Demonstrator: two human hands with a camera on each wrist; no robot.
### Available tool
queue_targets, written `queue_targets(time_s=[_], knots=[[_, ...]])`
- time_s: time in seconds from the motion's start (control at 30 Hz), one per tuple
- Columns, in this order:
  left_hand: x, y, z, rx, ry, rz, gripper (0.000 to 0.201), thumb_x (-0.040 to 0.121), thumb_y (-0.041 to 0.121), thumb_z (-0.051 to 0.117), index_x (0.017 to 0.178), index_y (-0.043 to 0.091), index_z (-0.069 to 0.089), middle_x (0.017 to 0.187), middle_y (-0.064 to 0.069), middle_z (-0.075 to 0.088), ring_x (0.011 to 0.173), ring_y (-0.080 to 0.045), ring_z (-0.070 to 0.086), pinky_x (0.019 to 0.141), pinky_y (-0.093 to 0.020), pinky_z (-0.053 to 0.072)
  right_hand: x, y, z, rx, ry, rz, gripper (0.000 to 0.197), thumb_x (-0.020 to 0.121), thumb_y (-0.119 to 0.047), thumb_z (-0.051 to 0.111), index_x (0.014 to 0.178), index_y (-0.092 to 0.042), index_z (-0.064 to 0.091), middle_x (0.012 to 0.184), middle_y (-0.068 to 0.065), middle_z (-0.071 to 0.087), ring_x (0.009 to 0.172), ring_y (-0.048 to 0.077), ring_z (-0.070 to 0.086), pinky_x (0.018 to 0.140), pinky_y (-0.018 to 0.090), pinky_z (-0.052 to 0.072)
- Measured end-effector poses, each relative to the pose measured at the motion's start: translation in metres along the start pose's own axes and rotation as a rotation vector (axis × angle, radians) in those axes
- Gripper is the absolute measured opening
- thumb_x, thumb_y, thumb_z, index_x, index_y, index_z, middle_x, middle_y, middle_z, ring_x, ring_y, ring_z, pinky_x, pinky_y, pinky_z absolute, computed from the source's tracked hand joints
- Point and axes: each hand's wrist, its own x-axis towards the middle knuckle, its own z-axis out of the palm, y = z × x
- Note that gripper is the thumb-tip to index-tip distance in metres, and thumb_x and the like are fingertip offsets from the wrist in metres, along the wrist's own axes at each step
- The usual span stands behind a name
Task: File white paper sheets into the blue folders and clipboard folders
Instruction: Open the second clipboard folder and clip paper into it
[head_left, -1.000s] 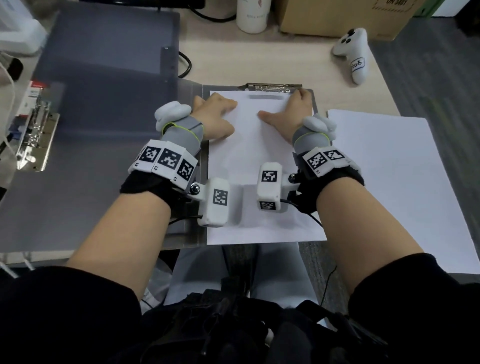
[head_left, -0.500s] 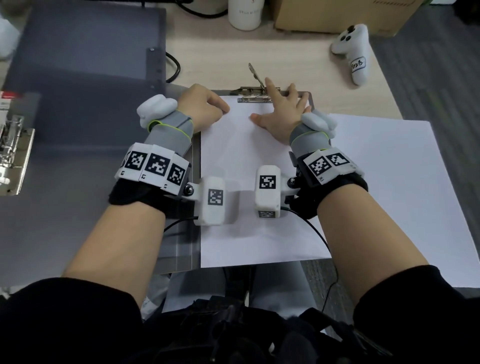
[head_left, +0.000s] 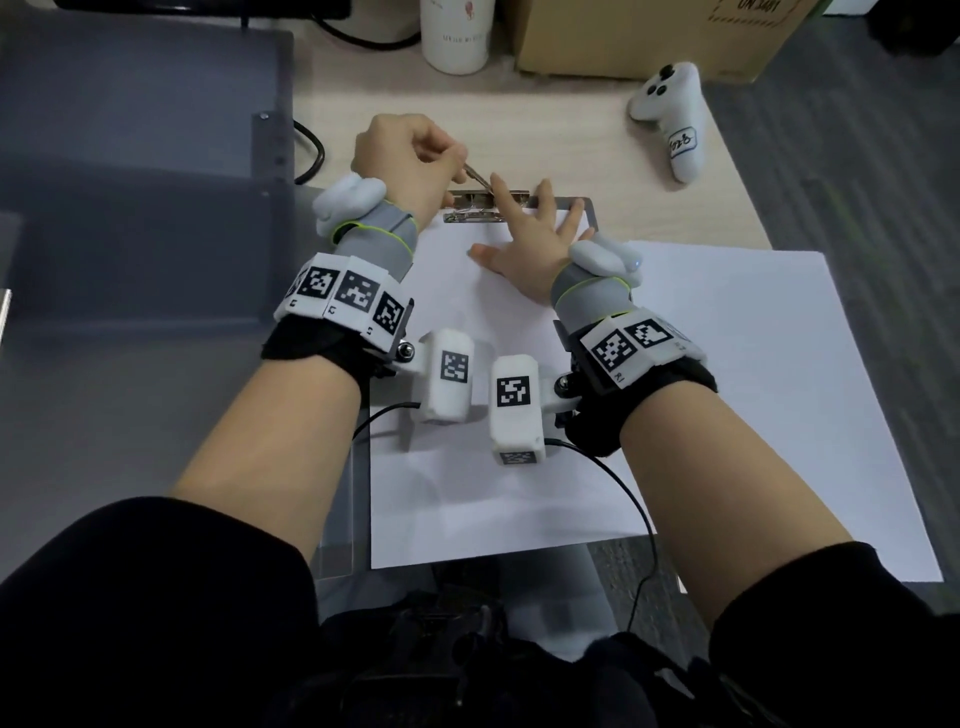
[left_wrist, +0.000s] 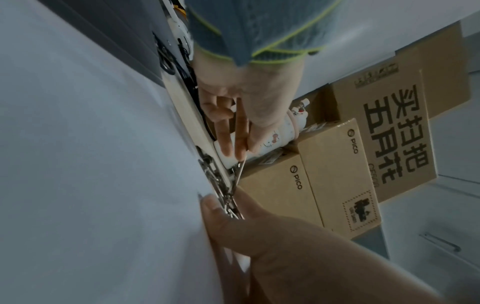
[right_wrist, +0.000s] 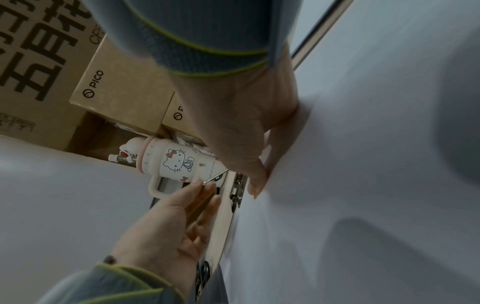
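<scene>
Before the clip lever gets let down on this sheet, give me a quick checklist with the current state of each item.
1. Clip lever lifted: ok, the left hand pinches it raised.
2. Sheet held flat: ok, the right hand presses it with spread fingers.
3. Top edge of the sheet under the clip: cannot tell, the hands hide part of it.
4. Sheet square on the clipboard: ok, its edges look parallel to the board.
5. Right fingers clear of the clip: not ok, the index fingertip lies right at the clip.
6. Spare paper out of the way: ok, it lies to the right.
</scene>
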Motion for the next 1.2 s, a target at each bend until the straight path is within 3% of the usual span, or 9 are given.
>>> queue_targets(time_s=[0.13, 0.23, 0.33, 0.47, 0.57, 0.77, 0.97, 1.13, 1.2], knots=[[0.006, -0.006, -0.004, 0.089, 0.079, -0.049, 0.009, 0.070, 0.031, 0.068, 0.063, 0.028, 0.064, 0.070, 0.007, 0.069, 0.063, -0.015, 0.069, 0.064, -0.025, 0.055, 0.003, 0.000, 0.001, 0.000, -0.004, 0.005, 0.073, 0.091, -0.054, 0.046, 0.147, -0.046, 0.000, 0.159, 0.002, -0.015, 0.142, 0.044, -0.018, 0.112, 0.062, 0.001], [0.006, -0.002, -0.002, 0.276, 0.111, 0.010, 0.008, 0.075, 0.030, 0.066, 0.079, 0.026, 0.070, 0.082, 0.008, 0.070, 0.072, -0.009, 0.061, 0.067, -0.019, 0.043, 0.005, 0.000, 0.003, 0.012, 0.001, 0.005, 0.074, 0.090, -0.054, 0.048, 0.148, -0.044, 0.001, 0.159, 0.003, -0.015, 0.142, 0.044, -0.019, 0.111, 0.063, 0.001], [0.008, -0.004, -0.003, 0.360, 0.140, 0.027, 0.013, 0.075, 0.033, 0.068, 0.083, 0.024, 0.071, 0.085, 0.009, 0.065, 0.077, -0.010, 0.056, 0.067, -0.020, 0.038, 0.008, 0.000, 0.005, 0.017, 0.009, 0.004, 0.076, 0.090, -0.055, 0.048, 0.148, -0.043, 0.002, 0.159, 0.004, -0.015, 0.142, 0.045, -0.020, 0.112, 0.064, 0.001], [0.017, -0.012, -0.007, 0.425, 0.075, -0.033, 0.009, 0.071, 0.033, 0.074, 0.070, 0.025, 0.070, 0.078, 0.006, 0.064, 0.098, -0.018, 0.060, 0.074, -0.025, 0.047, 0.009, 0.001, 0.007, 0.035, 0.010, -0.002, 0.077, 0.089, -0.055, 0.049, 0.148, -0.042, 0.001, 0.159, 0.004, -0.015, 0.141, 0.046, -0.020, 0.113, 0.064, 0.001], [0.018, -0.014, -0.009, 0.471, 0.007, -0.075, 0.028, 0.071, 0.034, 0.074, 0.052, 0.026, 0.056, 0.062, 0.015, 0.051, 0.109, -0.023, 0.055, 0.082, -0.028, 0.047, 0.010, 0.003, 0.007, 0.054, 0.009, -0.014, 0.076, 0.090, -0.054, 0.049, 0.148, -0.041, 0.002, 0.159, 0.004, -0.015, 0.141, 0.046, -0.021, 0.113, 0.064, 0.001], [0.020, -0.015, -0.010, 0.540, -0.055, -0.111, 0.028, 0.076, 0.032, 0.071, 0.055, 0.025, 0.055, 0.059, 0.012, 0.045, 0.123, -0.025, 0.040, 0.086, -0.026, 0.037, 0.011, 0.004, 0.008, 0.065, 0.005, -0.014, 0.077, 0.090, -0.053, 0.049, 0.149, -0.041, 0.000, 0.159, 0.004, -0.016, 0.140, 0.046, -0.022, 0.114, 0.063, 0.001], [0.023, -0.025, -0.007, 0.526, -0.079, -0.144, 0.031, 0.075, 0.033, 0.072, 0.052, 0.026, 0.054, 0.061, 0.011, 0.049, 0.121, -0.024, 0.043, 0.089, -0.025, 0.039, 0.014, 0.003, 0.009, 0.054, 0.006, -0.008, 0.077, 0.090, -0.053, 0.049, 0.149, -0.040, -0.001, 0.159, 0.004, -0.017, 0.140, 0.046, -0.023, 0.114, 0.062, 0.000], [0.018, -0.029, -0.007, 0.436, -0.018, -0.165, 0.029, 0.070, 0.036, 0.073, 0.048, 0.029, 0.056, 0.083, 0.000, 0.065, 0.114, -0.021, 0.049, 0.089, -0.025, 0.044, 0.013, 0.003, 0.010, 0.059, 0.004, -0.013, 0.078, 0.091, -0.052, 0.048, 0.149, -0.039, -0.001, 0.159, 0.005, -0.017, 0.140, 0.047, -0.023, 0.114, 0.062, 0.001], [0.016, -0.028, -0.007, 0.402, 0.007, -0.149, 0.028, 0.070, 0.036, 0.074, 0.048, 0.029, 0.056, 0.087, -0.003, 0.069, 0.108, -0.021, 0.055, 0.081, -0.023, 0.045, 0.012, 0.003, 0.010, 0.052, 0.009, -0.017, 0.078, 0.090, -0.053, 0.049, 0.149, -0.039, -0.001, 0.159, 0.005, -0.017, 0.140, 0.047, -0.023, 0.114, 0.062, 0.001]])
